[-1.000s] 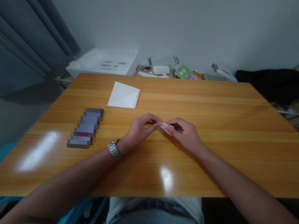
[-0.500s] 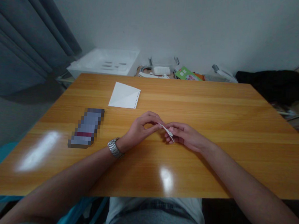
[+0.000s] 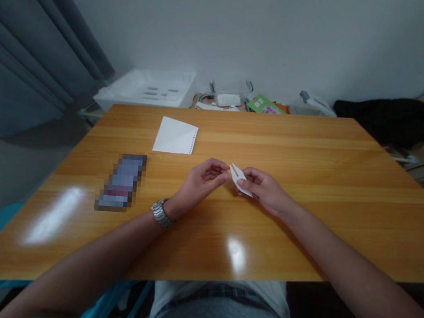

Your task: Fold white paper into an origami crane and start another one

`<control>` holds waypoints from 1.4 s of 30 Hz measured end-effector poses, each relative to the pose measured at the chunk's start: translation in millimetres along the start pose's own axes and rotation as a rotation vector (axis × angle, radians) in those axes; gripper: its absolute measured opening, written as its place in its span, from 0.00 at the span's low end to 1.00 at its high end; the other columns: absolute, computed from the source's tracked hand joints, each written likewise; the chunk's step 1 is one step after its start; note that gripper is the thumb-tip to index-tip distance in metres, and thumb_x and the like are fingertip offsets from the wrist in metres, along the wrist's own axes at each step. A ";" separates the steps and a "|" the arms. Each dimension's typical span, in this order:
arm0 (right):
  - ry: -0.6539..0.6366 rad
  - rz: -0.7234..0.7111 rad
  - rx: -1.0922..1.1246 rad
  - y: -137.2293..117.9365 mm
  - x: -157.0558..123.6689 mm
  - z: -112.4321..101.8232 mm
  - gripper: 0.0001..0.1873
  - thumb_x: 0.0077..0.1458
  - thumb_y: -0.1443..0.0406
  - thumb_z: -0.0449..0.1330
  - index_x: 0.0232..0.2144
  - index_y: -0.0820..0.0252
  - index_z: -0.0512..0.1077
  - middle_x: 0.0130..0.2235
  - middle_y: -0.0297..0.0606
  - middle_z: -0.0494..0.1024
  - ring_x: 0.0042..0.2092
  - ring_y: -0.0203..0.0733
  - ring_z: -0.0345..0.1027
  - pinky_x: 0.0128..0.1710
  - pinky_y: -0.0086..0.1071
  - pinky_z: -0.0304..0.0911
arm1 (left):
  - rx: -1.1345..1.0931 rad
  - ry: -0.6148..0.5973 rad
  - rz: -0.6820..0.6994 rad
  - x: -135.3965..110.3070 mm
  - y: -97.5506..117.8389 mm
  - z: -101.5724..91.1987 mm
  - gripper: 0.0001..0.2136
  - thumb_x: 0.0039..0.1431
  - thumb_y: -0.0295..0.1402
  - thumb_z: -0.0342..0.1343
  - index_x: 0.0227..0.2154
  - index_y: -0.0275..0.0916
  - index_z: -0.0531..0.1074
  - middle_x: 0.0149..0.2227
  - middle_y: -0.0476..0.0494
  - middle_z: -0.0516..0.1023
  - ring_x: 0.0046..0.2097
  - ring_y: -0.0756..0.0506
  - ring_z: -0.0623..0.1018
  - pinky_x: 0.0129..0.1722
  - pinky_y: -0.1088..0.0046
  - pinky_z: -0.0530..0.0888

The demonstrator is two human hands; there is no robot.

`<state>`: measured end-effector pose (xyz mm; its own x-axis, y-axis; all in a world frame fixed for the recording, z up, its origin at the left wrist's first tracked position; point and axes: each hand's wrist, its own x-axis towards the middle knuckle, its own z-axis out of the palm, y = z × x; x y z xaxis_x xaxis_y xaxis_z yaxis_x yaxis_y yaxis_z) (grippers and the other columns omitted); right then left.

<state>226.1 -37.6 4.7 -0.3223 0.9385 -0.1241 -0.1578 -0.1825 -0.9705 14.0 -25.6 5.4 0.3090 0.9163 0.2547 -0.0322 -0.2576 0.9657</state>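
Note:
A small folded white paper point(image 3: 240, 181) with a slit at its pointed upper end is pinched in my right hand point(image 3: 262, 188), thumb on top and fingers underneath. My left hand point(image 3: 208, 177) is just left of it, wearing a metal-band watch point(image 3: 162, 213) on the wrist. Its fingers are curled with the thumb apart from them, and the fingertips are right by the paper's pointed end. Whether they touch it I cannot tell. Both hands are over the wooden table point(image 3: 306, 156).
A white sheet with a perforated edge point(image 3: 175, 136) lies farther back on the left. Nearer, a pixelated dark phone-like object point(image 3: 122, 182) rests on the table. Behind the far edge are a white foam box point(image 3: 148, 86), a green booklet point(image 3: 264, 104) and dark cloth point(image 3: 389, 118).
The folded paper has turned so its flat face and slit show. My left fingers have parted from their hold on its upper end; my right hand keeps its grip.

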 end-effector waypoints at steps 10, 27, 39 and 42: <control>-0.041 -0.014 -0.078 0.8 -2.0 7.4 0.19 0.48 0.53 0.72 0.35 0.59 0.74 0.31 0.32 0.74 0.30 0.35 0.64 0.31 0.29 0.59 | -0.024 -0.047 -0.069 -0.7 0.4 2.3 0.13 0.59 0.40 0.65 0.38 0.35 0.74 0.39 0.42 0.81 0.40 0.48 0.79 0.44 0.72 0.76; -0.046 0.004 0.023 1.4 -4.0 10.4 0.18 0.51 0.53 0.71 0.36 0.59 0.75 0.28 0.32 0.76 0.26 0.33 0.65 0.27 0.29 0.58 | -0.096 -0.076 -0.065 -1.0 3.8 4.2 0.13 0.60 0.40 0.65 0.38 0.35 0.74 0.38 0.43 0.79 0.40 0.49 0.78 0.43 0.73 0.75; -0.053 0.027 0.028 5.0 -4.6 9.7 0.18 0.51 0.53 0.71 0.36 0.59 0.74 0.28 0.31 0.76 0.25 0.32 0.65 0.25 0.28 0.59 | -0.044 -0.042 -0.015 -1.6 0.0 3.1 0.11 0.60 0.35 0.64 0.41 0.37 0.71 0.40 0.43 0.77 0.40 0.50 0.78 0.41 0.75 0.75; -0.054 0.029 0.019 4.8 -4.8 9.3 0.18 0.51 0.53 0.71 0.37 0.59 0.74 0.28 0.31 0.76 0.25 0.33 0.65 0.24 0.28 0.59 | 0.030 -0.043 0.024 -2.2 0.3 2.7 0.08 0.61 0.33 0.63 0.40 0.36 0.72 0.40 0.43 0.77 0.41 0.50 0.78 0.42 0.75 0.75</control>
<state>218.1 -45.7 2.5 -0.3771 0.9154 -0.1406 -0.1652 -0.2159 -0.9623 15.9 -28.5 5.0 0.3487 0.8959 0.2752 -0.0122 -0.2893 0.9572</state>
